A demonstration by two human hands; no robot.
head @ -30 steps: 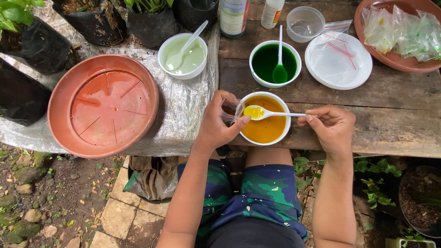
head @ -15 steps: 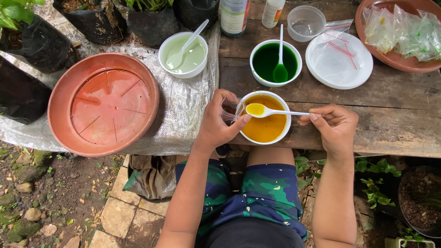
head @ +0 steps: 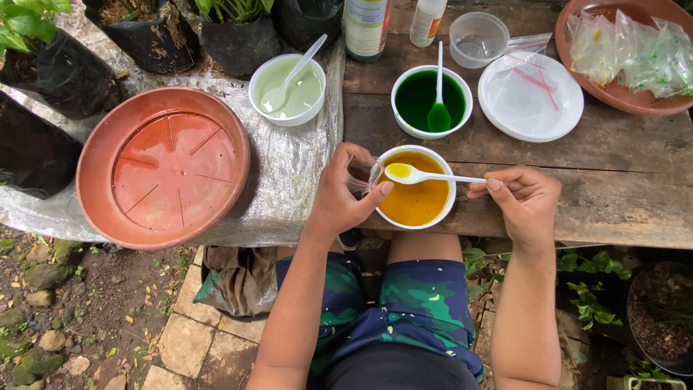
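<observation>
My right hand (head: 521, 204) pinches the light spoon (head: 426, 175) by its handle end; my left hand (head: 345, 191) grips a small, soft clear bag (head: 359, 175).

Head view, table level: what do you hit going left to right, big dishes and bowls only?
Terracotta saucer → bowl of pale green liquid → bowl of orange liquid, between left hand and right hand holding the white spoon → white plate → brown dish of small bags.
</observation>
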